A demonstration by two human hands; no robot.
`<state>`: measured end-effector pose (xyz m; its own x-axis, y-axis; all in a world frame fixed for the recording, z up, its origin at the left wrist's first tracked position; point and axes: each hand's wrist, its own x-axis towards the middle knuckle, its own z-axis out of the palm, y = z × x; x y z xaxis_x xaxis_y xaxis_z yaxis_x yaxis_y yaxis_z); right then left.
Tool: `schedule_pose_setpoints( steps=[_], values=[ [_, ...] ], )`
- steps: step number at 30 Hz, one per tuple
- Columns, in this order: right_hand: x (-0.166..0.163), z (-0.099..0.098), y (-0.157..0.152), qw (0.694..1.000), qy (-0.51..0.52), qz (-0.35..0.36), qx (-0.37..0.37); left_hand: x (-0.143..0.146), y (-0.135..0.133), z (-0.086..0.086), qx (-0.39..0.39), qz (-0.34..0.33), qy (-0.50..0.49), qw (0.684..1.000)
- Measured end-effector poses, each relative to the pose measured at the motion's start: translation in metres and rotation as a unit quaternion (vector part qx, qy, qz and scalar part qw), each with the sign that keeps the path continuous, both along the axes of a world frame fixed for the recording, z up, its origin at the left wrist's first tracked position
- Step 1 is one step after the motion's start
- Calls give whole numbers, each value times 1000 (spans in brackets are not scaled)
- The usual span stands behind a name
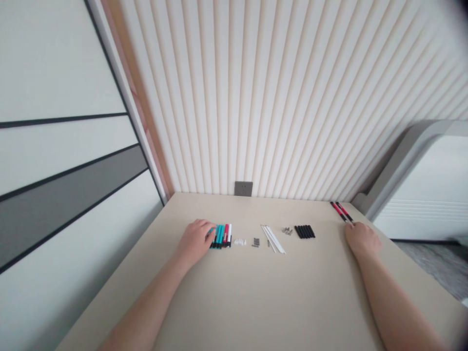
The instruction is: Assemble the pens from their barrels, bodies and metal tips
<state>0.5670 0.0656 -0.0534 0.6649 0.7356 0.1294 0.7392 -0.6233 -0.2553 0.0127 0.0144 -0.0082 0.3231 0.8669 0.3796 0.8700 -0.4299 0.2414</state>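
Observation:
My left hand (pixel 197 238) is at the left end of a row of pen barrels, its fingers bent and closed around the leftmost teal one, which they partly cover. The row has several teal-and-black barrels (pixel 219 236), a pink one (pixel 225 235) and a white one (pixel 229 234). At the table's right edge my right hand (pixel 361 238) has its fingers pinched at the near end of a red and black pen (pixel 344 212). Another red and black pen (pixel 338 211) lies alongside it. My fingertips there are partly hidden by the hand.
Small white tips (pixel 240 242), grey springs or metal bits (pixel 256 242), thin white refills (pixel 274 239), silver clips (pixel 287 231) and black grips (pixel 304 231) lie in groups on the beige table (pixel 263 292). Behind are a ribbed wall (pixel 256 97) and a socket (pixel 243 188).

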Motion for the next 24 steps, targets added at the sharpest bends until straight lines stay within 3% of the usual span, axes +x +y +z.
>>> schedule_pose_setpoints(
  steps=[6,10,13,15,18,24],
  values=[
    [-39,12,-21,996,-20,42,75,-9,2,-7,-22,43,20,999],
    [-102,29,-28,956,-55,197,210,-10,3,-8,-51,58,34,996],
    [-160,43,-26,915,-45,299,267,-10,4,-8,-63,63,37,995],
    [-195,49,-25,892,-33,355,278,-10,5,-8,-63,69,31,995],
    [-234,47,-31,881,-4,378,284,-10,4,-10,-43,62,7,997],
    [-254,23,-62,860,15,465,211,7,-7,-9,-6,-36,-16,999]
  ],
)
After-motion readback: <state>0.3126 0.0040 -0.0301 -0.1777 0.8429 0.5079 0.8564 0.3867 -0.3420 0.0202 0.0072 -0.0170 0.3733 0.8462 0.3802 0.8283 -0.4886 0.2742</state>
